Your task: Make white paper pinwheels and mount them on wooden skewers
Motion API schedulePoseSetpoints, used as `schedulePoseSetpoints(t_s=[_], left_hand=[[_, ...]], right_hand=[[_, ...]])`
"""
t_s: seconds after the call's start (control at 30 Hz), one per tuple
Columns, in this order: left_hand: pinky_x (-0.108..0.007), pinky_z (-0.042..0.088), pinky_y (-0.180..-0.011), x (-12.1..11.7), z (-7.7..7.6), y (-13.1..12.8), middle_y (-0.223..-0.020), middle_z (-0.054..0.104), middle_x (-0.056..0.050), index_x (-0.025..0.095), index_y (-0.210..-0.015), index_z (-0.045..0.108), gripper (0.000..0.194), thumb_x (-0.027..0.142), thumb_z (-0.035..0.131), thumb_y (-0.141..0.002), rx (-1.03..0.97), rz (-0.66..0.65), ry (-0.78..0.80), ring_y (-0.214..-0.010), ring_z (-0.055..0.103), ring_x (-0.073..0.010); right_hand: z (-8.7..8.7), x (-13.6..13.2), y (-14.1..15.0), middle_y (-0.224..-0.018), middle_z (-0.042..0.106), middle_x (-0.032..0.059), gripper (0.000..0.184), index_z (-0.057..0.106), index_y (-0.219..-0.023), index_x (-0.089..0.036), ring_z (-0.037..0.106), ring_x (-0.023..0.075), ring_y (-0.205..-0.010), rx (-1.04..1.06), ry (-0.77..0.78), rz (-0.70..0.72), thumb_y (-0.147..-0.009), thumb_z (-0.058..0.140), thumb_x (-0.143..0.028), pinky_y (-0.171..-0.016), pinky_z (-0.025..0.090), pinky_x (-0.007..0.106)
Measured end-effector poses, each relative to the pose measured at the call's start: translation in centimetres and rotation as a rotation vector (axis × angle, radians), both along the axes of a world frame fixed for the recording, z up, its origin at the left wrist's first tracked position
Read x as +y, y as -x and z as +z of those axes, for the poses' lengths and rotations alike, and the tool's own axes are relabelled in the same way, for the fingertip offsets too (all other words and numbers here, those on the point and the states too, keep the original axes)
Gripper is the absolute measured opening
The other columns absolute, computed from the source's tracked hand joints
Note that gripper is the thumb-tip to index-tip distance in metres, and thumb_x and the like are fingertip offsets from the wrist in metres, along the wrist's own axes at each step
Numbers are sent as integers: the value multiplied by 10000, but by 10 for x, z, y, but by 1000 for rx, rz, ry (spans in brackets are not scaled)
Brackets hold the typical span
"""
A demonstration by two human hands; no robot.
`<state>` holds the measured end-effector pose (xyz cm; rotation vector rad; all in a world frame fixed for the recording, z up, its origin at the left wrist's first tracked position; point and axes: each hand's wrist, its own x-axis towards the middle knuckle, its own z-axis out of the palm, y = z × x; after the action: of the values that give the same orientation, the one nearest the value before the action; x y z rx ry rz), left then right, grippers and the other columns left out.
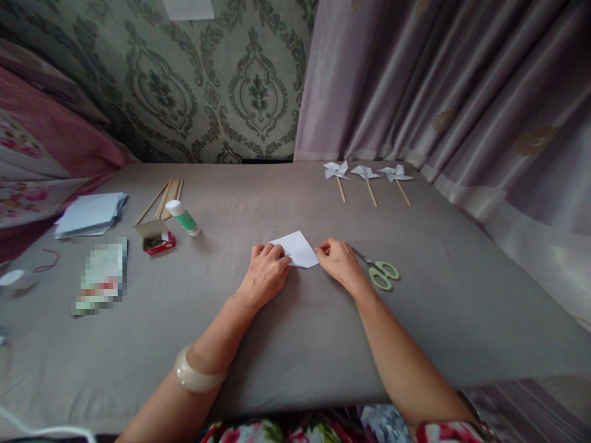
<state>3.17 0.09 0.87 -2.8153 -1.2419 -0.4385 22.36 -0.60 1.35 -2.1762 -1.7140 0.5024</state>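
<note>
A folded piece of white paper [299,248] lies on the grey cloth in front of me. My left hand [268,271] has its fingers curled over the paper's left side, closed on it and covering that end. At the paper's right corner, my right hand [340,263] pinches the edge between thumb and fingers. Scissors with green handles [381,274] rest just right of my right hand, their blades partly hidden behind it.
Three white paper pinwheels [368,173] on sticks lie at the back right. Toward the left are a glue stick [185,220], a small open red box [157,241], several wooden sticks [170,198], a stack of white paper [91,213] and a blurred packet [102,275].
</note>
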Motion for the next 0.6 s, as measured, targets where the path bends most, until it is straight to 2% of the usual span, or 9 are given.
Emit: schedulePoseSetpoints(t_s=[0.2,0.3,0.47,0.6], left_hand=[[-414,336,-834,2,-1,2,-937,626,-95,199,-907,691,213,217,480,-884,4,6,-13,-908,519,-237],[-417,333,-837,2,-1,2,-947,629,-99,201,-904,690,237,209,453,-893,2,6,-29,-909,520,-237],[-421,341,-826,2,0,1,-899,644,-100,193,-883,689,258,201,431,-897,25,6,-18,-870,533,-238],[-413,340,-827,2,2,1,-875,658,-87,187,-907,685,256,180,430,-891,78,19,3,-859,547,-237]], right_hand=[[0,-1,3,-817,728,106,255,692,-872,-153,660,175,-751,85,64,20,-847,501,-321,-659,426,234],[2,-1,3,-717,720,99,270,705,-826,-147,658,172,-701,89,81,-17,-842,498,-321,-631,420,228],[7,-3,0,-513,654,80,382,669,-582,-172,637,164,-596,69,119,-18,-854,466,-346,-589,411,223],[0,-1,-1,-434,596,51,441,608,-475,-172,568,125,-458,171,194,17,-851,481,-364,-518,391,210]])
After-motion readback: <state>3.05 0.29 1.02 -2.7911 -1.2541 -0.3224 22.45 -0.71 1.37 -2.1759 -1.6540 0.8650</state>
